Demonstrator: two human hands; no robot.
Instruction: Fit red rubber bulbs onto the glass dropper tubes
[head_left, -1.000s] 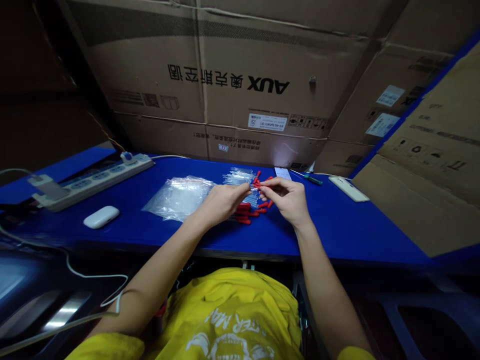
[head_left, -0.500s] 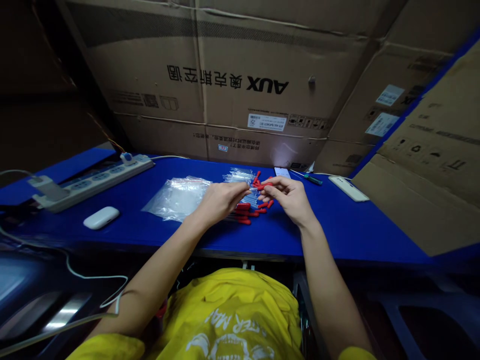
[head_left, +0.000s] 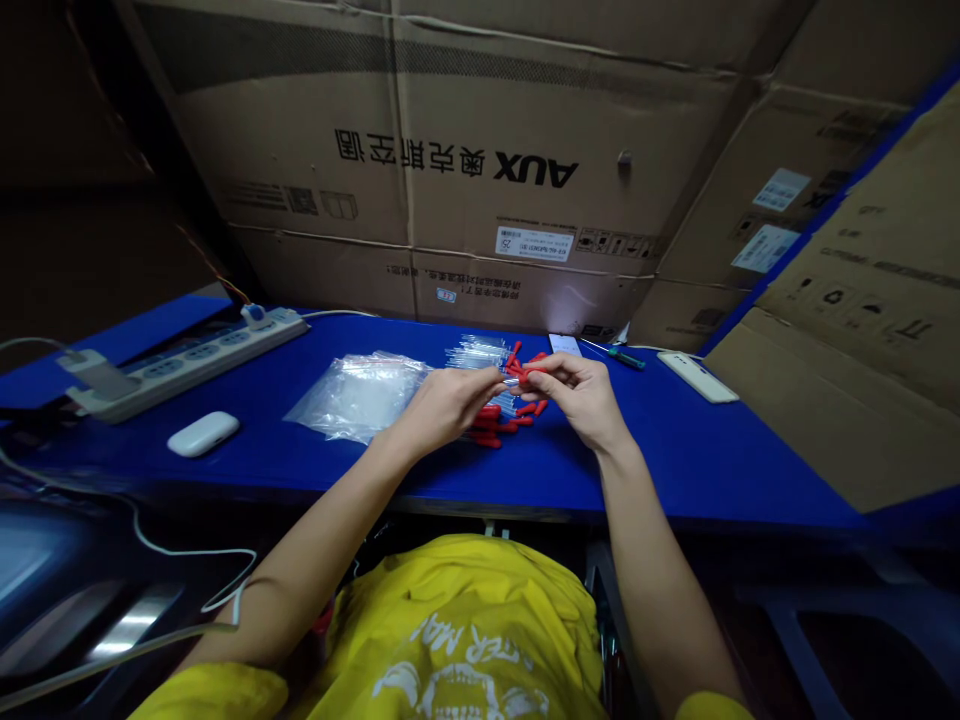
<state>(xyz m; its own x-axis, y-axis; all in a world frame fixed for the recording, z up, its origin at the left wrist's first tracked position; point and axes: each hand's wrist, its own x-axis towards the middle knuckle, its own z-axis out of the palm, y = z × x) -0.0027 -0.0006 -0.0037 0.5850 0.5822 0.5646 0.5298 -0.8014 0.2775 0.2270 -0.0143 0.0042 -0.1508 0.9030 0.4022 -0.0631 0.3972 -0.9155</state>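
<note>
My left hand (head_left: pixel 444 404) and my right hand (head_left: pixel 576 395) meet above the blue table (head_left: pixel 675 450). Between their fingertips they pinch one thin clear tube with a red cap (head_left: pixel 514 377); the left fingers hold the clear end and the right fingers hold the red end. Under and behind the hands lies a pile of clear tubes with red caps (head_left: pixel 501 415). A heap of clear plastic bags (head_left: pixel 360 392) rests just left of the left hand.
A white power strip (head_left: pixel 184 358) and a white earbud case (head_left: pixel 202 433) sit at the left. A white phone (head_left: pixel 697 377) and a green-handled screwdriver (head_left: pixel 621 354) lie at the right. Large cardboard boxes (head_left: pixel 450 170) wall the back and right side.
The hands have shifted only slightly, the fingertips closing a little nearer together on the red-capped tube. Nothing else has moved.
</note>
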